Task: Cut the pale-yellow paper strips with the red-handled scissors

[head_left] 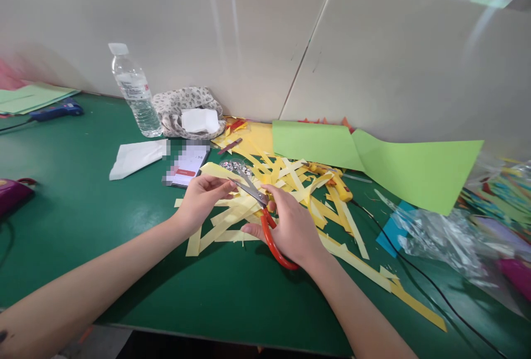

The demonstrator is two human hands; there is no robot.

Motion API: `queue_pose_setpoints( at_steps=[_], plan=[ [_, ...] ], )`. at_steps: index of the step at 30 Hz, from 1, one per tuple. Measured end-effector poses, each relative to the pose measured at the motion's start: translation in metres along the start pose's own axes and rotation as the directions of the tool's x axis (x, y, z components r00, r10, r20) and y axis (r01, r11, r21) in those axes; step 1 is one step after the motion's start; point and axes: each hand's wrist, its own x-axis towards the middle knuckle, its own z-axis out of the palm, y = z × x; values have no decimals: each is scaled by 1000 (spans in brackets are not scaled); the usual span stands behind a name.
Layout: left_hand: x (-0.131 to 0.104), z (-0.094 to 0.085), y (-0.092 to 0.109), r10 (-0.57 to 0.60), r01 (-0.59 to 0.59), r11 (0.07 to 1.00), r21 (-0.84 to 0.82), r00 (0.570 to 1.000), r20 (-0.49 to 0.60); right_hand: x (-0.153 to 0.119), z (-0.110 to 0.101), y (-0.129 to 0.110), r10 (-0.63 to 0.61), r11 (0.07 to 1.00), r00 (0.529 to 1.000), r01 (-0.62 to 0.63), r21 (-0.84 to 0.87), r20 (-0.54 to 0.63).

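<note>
My right hand (292,223) grips a pair of scissors (271,237) with red handles. Their metal blades stand apart and point left toward my left hand (204,198). The fingers of that left hand are pinched together on a pale yellow paper strip (215,171), which sticks up past the fingertips near the blades. Beneath both hands lies a loose heap of yellow paper strips (232,218). Just behind the blades is a small clear bag of dark and light bits (236,166), partly covered.
A phone (188,165), white tissue (136,159), water bottle (135,93) and patterned pouch (188,96) stand left of the heap. Rightward are a yellow glue gun (342,187) with a trailing cable, green sheets (418,168) and crumpled plastic (443,245). A partition (166,21) rises behind.
</note>
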Motion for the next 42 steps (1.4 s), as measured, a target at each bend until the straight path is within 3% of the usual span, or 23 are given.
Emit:
queue_pose_setpoints(
  at_steps=[42],
  plan=[
    [0, 2, 8, -106, 110, 990, -85, 993, 53, -2, -2, -2, 30, 999, 999, -29, 39, -23]
  ],
)
